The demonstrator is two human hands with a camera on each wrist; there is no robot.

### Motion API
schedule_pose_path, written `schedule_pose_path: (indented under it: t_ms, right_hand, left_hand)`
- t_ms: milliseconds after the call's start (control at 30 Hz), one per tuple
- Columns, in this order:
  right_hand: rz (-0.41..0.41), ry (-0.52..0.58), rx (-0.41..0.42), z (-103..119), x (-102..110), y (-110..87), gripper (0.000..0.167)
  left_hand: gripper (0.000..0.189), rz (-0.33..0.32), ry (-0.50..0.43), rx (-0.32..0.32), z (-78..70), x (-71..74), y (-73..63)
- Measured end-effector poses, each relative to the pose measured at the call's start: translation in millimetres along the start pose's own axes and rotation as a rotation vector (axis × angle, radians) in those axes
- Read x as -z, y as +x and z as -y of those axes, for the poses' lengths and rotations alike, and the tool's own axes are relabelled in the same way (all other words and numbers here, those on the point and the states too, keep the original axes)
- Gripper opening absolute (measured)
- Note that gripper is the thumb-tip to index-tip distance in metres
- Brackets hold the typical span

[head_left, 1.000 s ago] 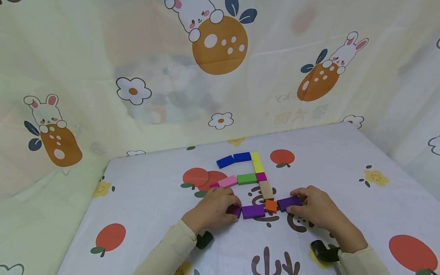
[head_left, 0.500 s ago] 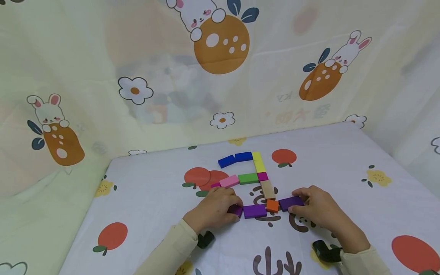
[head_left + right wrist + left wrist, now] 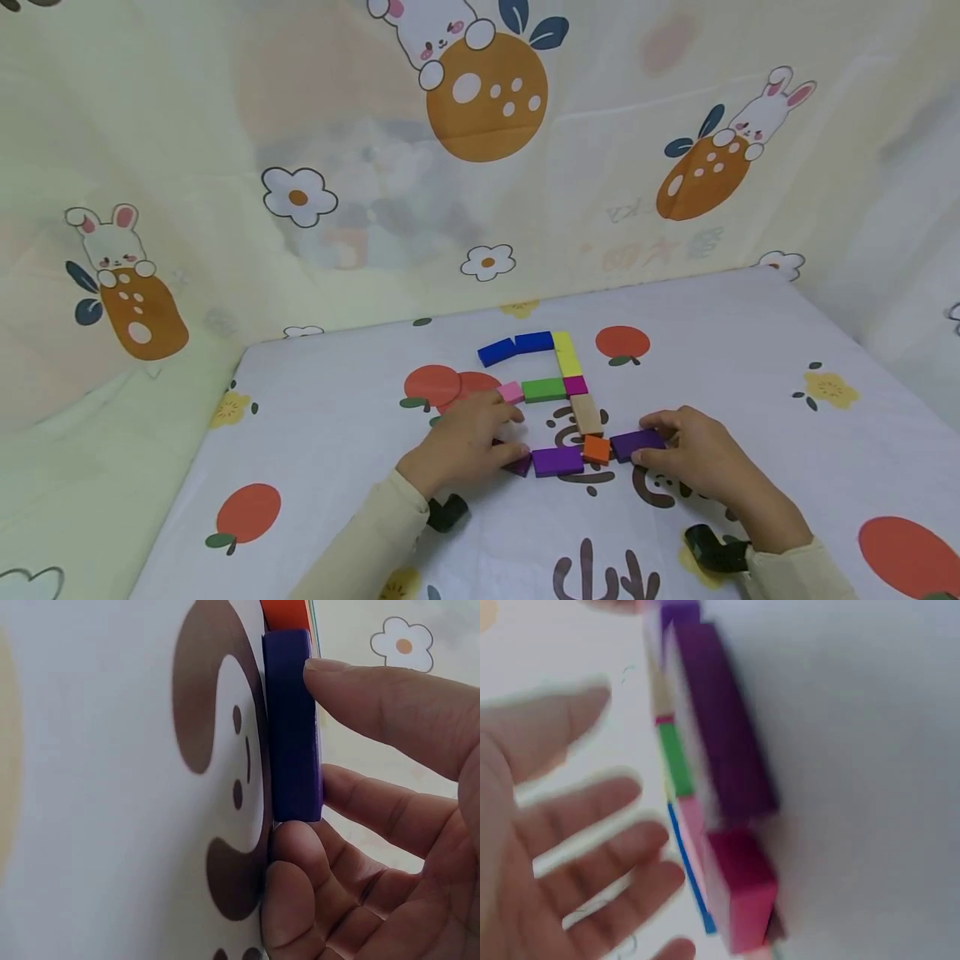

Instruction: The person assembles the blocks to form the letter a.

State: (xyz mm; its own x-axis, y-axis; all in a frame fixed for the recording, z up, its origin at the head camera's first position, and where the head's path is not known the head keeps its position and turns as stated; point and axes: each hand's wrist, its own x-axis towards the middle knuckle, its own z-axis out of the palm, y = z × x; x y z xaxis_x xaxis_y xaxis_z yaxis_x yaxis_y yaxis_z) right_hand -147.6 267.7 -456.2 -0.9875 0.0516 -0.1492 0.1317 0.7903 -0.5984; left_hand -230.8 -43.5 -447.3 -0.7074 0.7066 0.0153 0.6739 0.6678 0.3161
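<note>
In the head view my right hand (image 3: 697, 454) pinches a dark purple block (image 3: 637, 444) at the right end of a line of blocks; the right wrist view shows the thumb (image 3: 375, 690) on its upper edge. My left hand (image 3: 467, 446) hovers over the left end, fingers spread and apart from a purple block (image 3: 724, 727). A magenta block (image 3: 739, 889) lies just past that block in the left wrist view. Between the hands lie another purple block (image 3: 558, 462) and an orange block (image 3: 596, 450). The left hand partly hides the left-end blocks in the head view.
Behind, a wooden block (image 3: 587, 414), a magenta piece (image 3: 575, 385), a green block (image 3: 543, 390), a pink block (image 3: 512, 392), a yellow block (image 3: 567, 354) and two blue blocks (image 3: 533, 342) continue the layout. A patterned cloth (image 3: 315, 467) covers the table; a printed curtain (image 3: 375, 292) stands behind it.
My left hand has let go of the purple block and lifted slightly, its fingers spreading and covering more of the pink block. The right hand keeps its hold.
</note>
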Motion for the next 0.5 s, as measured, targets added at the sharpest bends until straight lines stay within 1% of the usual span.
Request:
schedule_pose_path:
  t_ms: [67, 133, 200, 267, 367, 500]
  right_hand:
    - [0.002, -0.002, -0.004, -1.5, 0.8, 0.2, 0.054]
    - [0.003, 0.001, -0.005, -3.0, 0.9, 0.3, 0.053]
    - [0.005, 0.007, -0.006, -4.0, 0.7, 0.6, 0.053]
    - [0.003, 0.01, -0.003, -4.4, 0.2, 1.1, 0.053]
    - [0.001, 0.016, -0.003, -4.1, -0.1, 1.8, 0.052]
    - [0.007, 0.018, -0.004, -3.3, -0.1, 2.5, 0.053]
  left_hand:
    - [0.041, -0.064, -0.001, 0.066, 5.8, 3.9, 4.1]
    - [0.041, -0.098, -0.005, 0.143, 11.9, 6.8, 7.8]
    - [0.042, -0.094, -0.004, 0.213, 17.1, 8.2, 10.7]
    - [0.043, -0.077, -0.006, 0.261, 20.3, 8.4, 12.6]
    - [0.045, -0.067, -0.009, 0.295, 23.2, 6.6, 14.1]
    - [0.042, -0.071, -0.04, 0.316, 25.7, 2.1, 15.7]
